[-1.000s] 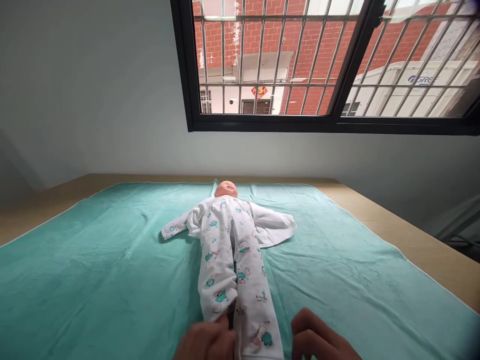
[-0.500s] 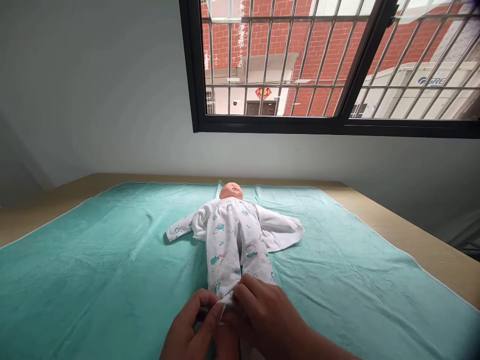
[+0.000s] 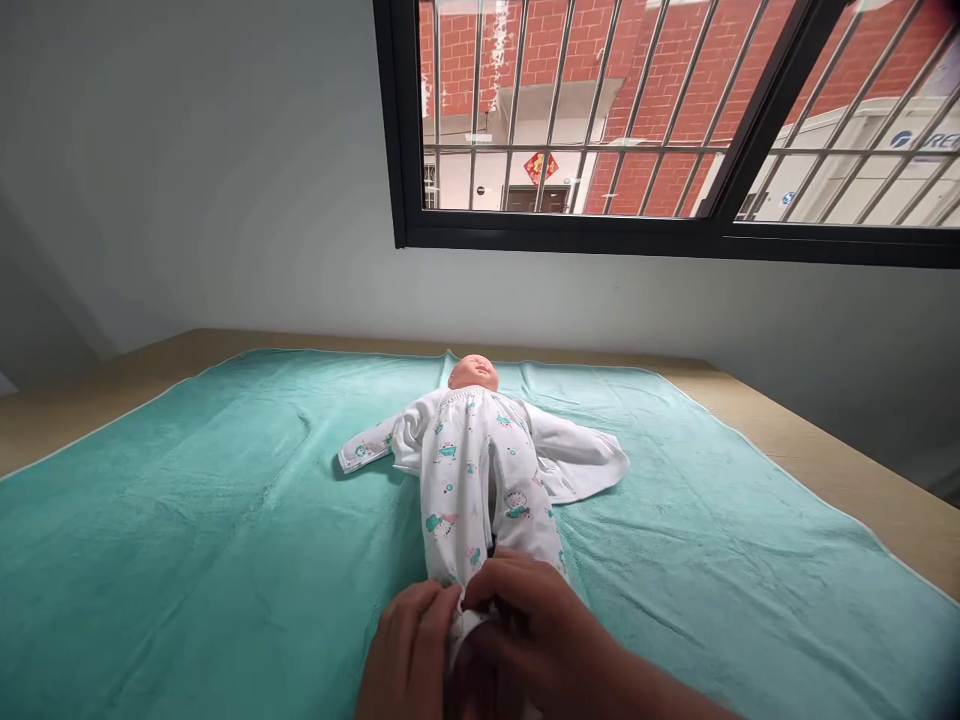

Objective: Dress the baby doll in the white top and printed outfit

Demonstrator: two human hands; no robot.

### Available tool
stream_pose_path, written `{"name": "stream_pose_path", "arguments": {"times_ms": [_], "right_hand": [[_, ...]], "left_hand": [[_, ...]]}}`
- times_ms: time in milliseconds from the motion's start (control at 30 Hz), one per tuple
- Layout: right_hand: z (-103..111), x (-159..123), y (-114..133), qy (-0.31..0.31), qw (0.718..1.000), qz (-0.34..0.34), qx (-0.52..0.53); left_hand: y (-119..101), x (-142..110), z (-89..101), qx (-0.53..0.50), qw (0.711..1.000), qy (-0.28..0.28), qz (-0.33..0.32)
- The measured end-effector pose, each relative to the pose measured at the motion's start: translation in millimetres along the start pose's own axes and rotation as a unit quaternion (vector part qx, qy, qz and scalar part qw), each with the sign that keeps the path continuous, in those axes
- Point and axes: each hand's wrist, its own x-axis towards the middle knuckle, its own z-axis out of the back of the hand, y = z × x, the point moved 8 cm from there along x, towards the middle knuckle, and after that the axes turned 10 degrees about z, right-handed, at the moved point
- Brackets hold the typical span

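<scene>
Head view, looking down: the white patterned trousers (image 3: 459,480) lie along the front of the doll (image 3: 474,372), which rests face up on the green blanket (image 3: 225,520). The left hand (image 3: 409,645) is drawn narrow, its fingertips closed on the gathered lower end of one leg; the right hand (image 3: 551,625) pinches the same bunched cloth from the other side. What sits inside that opening is too shadowed to tell. The likeliest trouble is a fold slipping out of either pinch, since the grip looks thin and the fabric soft, so the opening could collapse or twist. A hard pull toward the person could drag the waistband down off the doll's chest, or shift the doll and ruck up the blanket, as neither hand steadies its upper body.
</scene>
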Motion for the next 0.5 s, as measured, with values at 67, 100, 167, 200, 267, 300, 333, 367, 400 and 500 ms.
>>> {"name": "stream_pose_path", "arguments": {"times_ms": [67, 100, 167, 200, 267, 300, 333, 367, 400, 500], "right_hand": [[-4, 0, 2, 0.018, 0.999, -0.043, 0.025], [-6, -2, 0, 0.031, 0.996, -0.075, 0.046], [-10, -6, -6, 0.052, 0.985, -0.133, 0.093], [-12, -9, -8, 0.060, 0.980, -0.148, 0.115], [-12, -11, -11, 0.063, 0.977, -0.144, 0.146], [-12, -12, -12, 0.063, 0.977, -0.128, 0.158], [-13, -12, -12, 0.064, 0.978, -0.108, 0.168], [-14, -12, -11, 0.063, 0.979, -0.087, 0.172], [-15, -11, -10, 0.060, 0.982, -0.062, 0.167], [-18, -8, -2, 0.035, 0.993, 0.031, 0.109]], "left_hand": [[-3, 1, -4.5, 0.031, 0.999, -0.005, -0.014], [-4, 2, -5.4, 0.035, 0.999, -0.004, -0.015], [-5, 4, -5.2, 0.028, 0.999, 0.005, -0.018], [-5, 5, -4.4, 0.021, 1.000, 0.010, -0.019], [-6, 7, -1.5, 0.016, 1.000, 0.015, -0.022], [-7, 8, 0.6, 0.019, 0.999, 0.013, -0.025], [-9, 10, 2.8, 0.024, 0.999, 0.010, -0.028], [-11, 12, 5.3, 0.026, 0.999, 0.006, -0.030], [-14, 14, 8.0, 0.027, 0.999, 0.002, -0.031], [-20, 24, 15.2, 0.035, 0.999, -0.003, -0.026]]}}
